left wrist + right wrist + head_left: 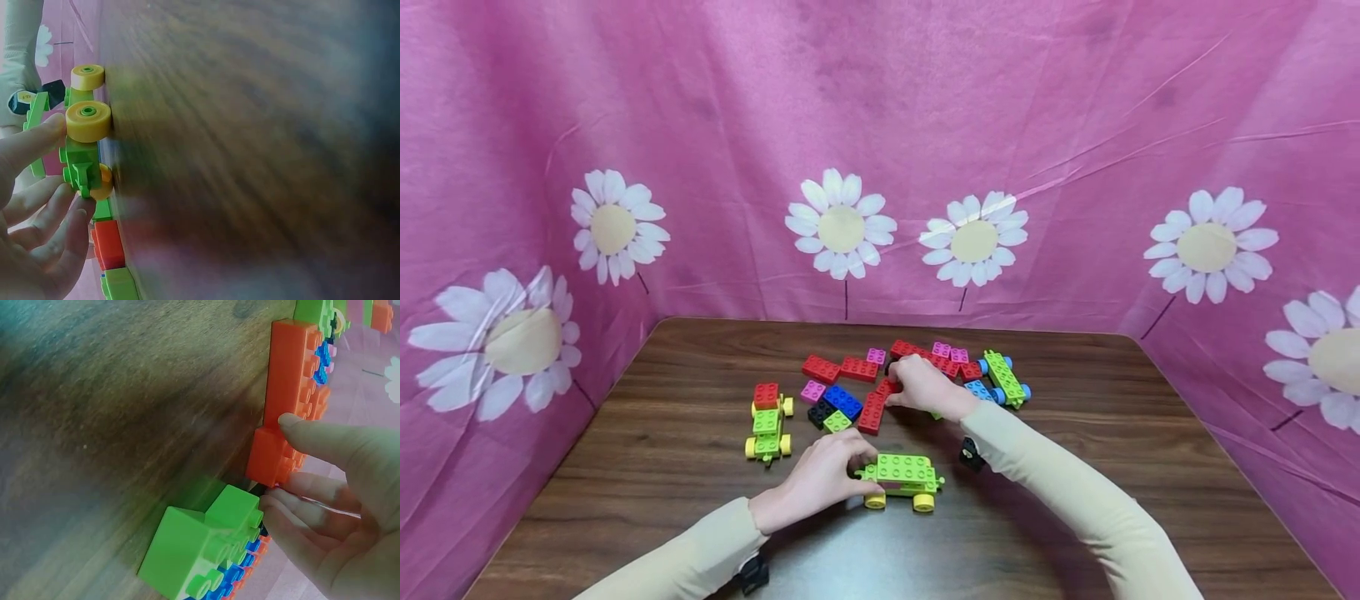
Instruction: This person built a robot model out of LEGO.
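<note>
My left hand (823, 469) holds one end of a lime-green toy car (904, 473) with yellow wheels, thumb on the near side and fingers curled beyond it. A flat green brick tops the car; in the left wrist view its yellow wheel (88, 122) is beside the thumb. Among the bricks, my right hand (928, 385) pinches a small red brick (265, 457), thumb at one end and fingertips at the other. That brick lies right against a longer red brick (288, 372). Green bricks (181, 547) sit beside the fingers in the right wrist view, partly hidden by the hand from the head.
Another green car (767, 425) with yellow wheels and a red brick stands left. A green wheeled base (1003, 379) with blue wheels lies back right. Blue (843, 402), black (821, 413) and pink bricks (812, 391) lie mid-table, several red ones behind. A pink flowered cloth (880, 100) surrounds the table.
</note>
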Available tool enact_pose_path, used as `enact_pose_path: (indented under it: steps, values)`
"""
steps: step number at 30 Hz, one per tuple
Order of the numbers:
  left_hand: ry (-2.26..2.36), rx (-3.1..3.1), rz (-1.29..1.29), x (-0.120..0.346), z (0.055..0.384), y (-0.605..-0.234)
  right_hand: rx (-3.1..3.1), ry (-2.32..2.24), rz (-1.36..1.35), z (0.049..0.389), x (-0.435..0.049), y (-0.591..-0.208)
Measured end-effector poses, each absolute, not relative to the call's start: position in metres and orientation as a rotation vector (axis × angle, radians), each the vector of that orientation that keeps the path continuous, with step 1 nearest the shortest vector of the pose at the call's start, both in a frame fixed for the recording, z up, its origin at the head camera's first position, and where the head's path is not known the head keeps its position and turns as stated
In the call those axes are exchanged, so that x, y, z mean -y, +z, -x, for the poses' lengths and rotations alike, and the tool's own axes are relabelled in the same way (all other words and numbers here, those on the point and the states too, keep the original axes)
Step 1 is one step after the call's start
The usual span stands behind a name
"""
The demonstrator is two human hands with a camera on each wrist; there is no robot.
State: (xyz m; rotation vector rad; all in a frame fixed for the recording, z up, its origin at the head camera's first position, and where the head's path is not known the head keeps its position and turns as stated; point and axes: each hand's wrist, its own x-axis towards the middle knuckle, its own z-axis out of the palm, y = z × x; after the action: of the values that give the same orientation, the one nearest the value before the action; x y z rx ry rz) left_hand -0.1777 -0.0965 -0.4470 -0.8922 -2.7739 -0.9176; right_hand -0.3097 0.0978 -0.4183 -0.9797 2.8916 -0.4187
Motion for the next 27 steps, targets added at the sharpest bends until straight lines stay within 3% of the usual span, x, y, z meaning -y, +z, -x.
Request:
enact_pose_path:
  steps: [14,27]
  values:
    - [-1.005,2.731,0.924,0.096,0.178,-0.446,-2.917,-0.485,0.984,0.301,-0.109,-0.407]
    - [-0.977,2.736,0.892,0.096,0.178,-0.447,-2.956,-0.593,1.191,0.258,-0.127,-0.383]
